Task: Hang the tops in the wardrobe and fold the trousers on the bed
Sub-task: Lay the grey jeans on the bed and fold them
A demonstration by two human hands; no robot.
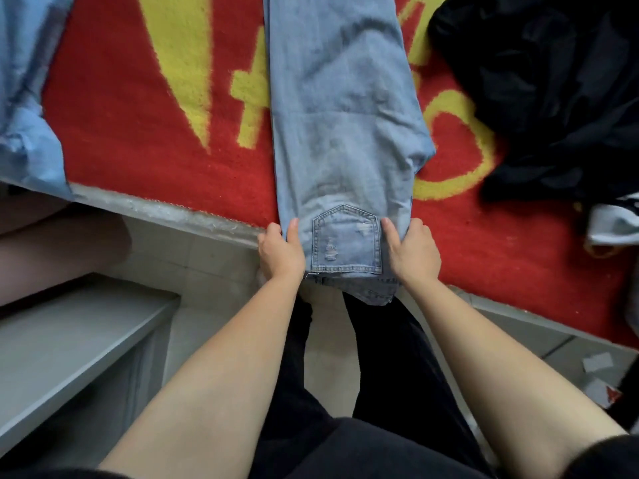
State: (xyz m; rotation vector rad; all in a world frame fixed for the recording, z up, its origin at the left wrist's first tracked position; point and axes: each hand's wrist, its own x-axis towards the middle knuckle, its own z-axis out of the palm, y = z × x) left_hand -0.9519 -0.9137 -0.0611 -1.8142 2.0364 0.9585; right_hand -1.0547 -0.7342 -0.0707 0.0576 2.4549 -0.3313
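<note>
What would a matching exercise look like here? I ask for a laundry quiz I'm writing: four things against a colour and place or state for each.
Things:
1 jeans
2 blanket
3 heap
4 bench

Colour and place or state:
a grey, lower left
b black, upper right
c red and yellow, under the jeans
d pale blue, in the grip of the left hand and the right hand

Pairs: 1-d, 2-c, 3-b, 4-a
</note>
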